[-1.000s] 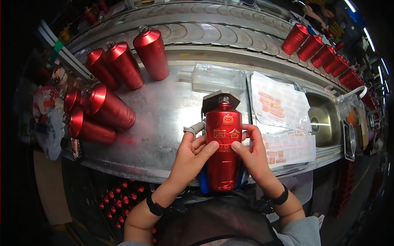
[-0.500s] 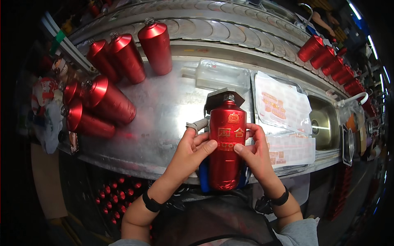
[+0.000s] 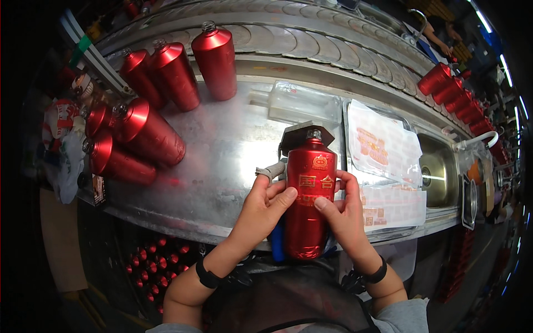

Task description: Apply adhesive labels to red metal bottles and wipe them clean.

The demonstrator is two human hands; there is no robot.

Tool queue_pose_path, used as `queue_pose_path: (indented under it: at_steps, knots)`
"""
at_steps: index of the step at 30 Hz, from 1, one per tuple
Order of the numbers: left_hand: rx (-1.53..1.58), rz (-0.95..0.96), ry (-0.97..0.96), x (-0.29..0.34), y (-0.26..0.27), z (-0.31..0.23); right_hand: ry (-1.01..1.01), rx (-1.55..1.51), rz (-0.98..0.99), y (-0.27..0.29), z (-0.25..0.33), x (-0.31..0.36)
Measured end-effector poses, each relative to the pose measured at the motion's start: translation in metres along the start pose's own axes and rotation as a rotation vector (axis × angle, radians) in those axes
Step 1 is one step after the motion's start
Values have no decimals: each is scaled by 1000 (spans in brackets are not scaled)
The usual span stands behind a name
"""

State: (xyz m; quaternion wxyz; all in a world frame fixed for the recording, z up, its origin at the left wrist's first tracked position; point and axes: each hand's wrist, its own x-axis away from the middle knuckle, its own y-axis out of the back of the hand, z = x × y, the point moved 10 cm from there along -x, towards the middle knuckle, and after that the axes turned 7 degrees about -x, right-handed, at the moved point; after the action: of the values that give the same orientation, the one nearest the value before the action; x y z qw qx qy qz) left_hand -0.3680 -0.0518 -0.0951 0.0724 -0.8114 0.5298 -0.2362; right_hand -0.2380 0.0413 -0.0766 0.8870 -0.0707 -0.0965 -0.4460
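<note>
A glossy red bottle point(image 3: 308, 225) with gold lettering and a gold emblem lies along the table's near edge in front of me, its clear glass neck pointing away. My left hand point(image 3: 265, 208) grips its left side, thumb on the front, and a grey cloth-like wrap point(image 3: 270, 171) shows at the forefinger. On the right side my right hand point(image 3: 345, 210) holds it, thumb pressed near the lettering. Behind the neck is a dark angular holder point(image 3: 292, 136), and a blue piece point(image 3: 277, 244) shows beside the bottle's lower end. Fingers behind the bottle are hidden.
Several red bottles point(image 3: 215, 64) stand on the metal table point(image 3: 222, 166) at left. A clear tray point(image 3: 304, 102) and printed sheets point(image 3: 383, 139) lie beyond and right. A sink point(image 3: 436, 175) with a tap is farther right. Past them runs a slatted conveyor point(image 3: 316, 44) with more bottles.
The view has shifted slightly. Bottles on the conveyor at right have moved further right. Both hands keep hold of the bottle, with hardly any change in grip.
</note>
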Motion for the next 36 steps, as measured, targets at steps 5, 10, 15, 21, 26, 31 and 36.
queue_pose_path:
  at_steps: [5, 10, 15, 21, 26, 31, 36]
  knots:
    - [-7, -9, -22, 1, 3, 0, -3, 47, -9, -3, 6, -1]
    - [-4, 31, 5, -2, 6, 0, -35, -5, 17, -4, 3, -2]
    - [8, 22, -3, -5, -2, -4, -26, -26, 10, -4, 4, -3]
    - [-35, 37, -20, -8, -3, -3, -20, -67, 38, 2, -6, -5]
    - [-144, -2, -43, -5, -6, -5, -25, -94, 86, 8, -8, -4]
    - [-162, 2, -34, -6, -9, -8, 7, -199, 116, 9, -8, -3]
    - [-142, 2, -7, -7, -11, -8, -45, -248, 131, 17, -14, -3]
